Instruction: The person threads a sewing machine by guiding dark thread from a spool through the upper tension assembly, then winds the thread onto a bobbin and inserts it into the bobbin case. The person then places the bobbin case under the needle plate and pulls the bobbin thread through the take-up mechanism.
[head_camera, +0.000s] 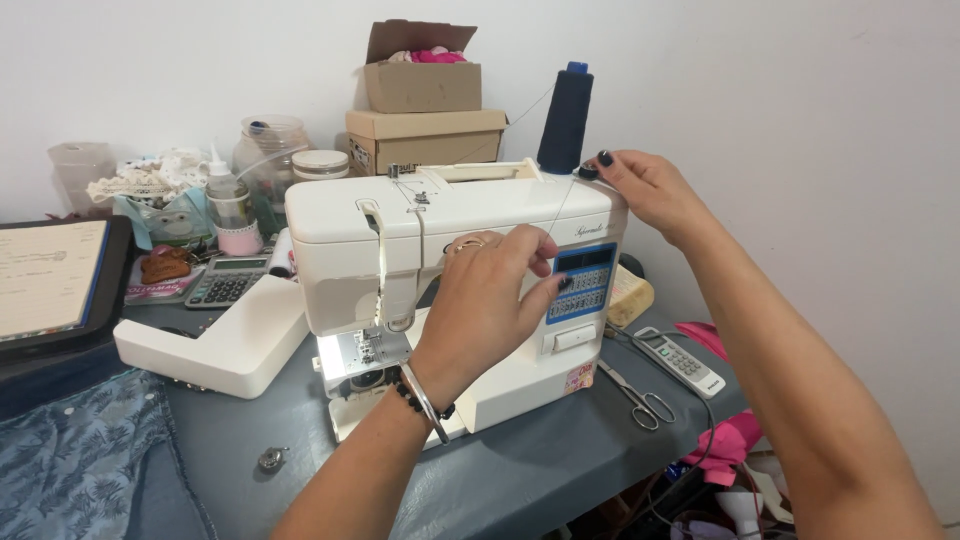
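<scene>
**Both hands on the sewing machine, thread pinched up front**

So the left hand sits against the front of the white sewing machine, fingers pressed together on a thin thread that runs up from the pinch to the top right corner. Up there the right hand has its fingertips closed on a small dark knob-like bit at the machine's top edge; can't tell exactly what that piece is. Right beside that hand stands a tall dark blue thread cone.

Just past the left fingertips there's a blue rectangular label with rows of little white marks, and a small pinkish sticker lower down at the machine's corner.

Further out: scissors and a white remote lie on the grey table to the right of the pinch. Behind the machine, two brown cardboard boxes are stacked, the top one open with pink stuff in it. Off to the left are a calculator, a small bottle, jars, the detached white machine tray, a metal bobbin and blue patterned fabric.
</scene>
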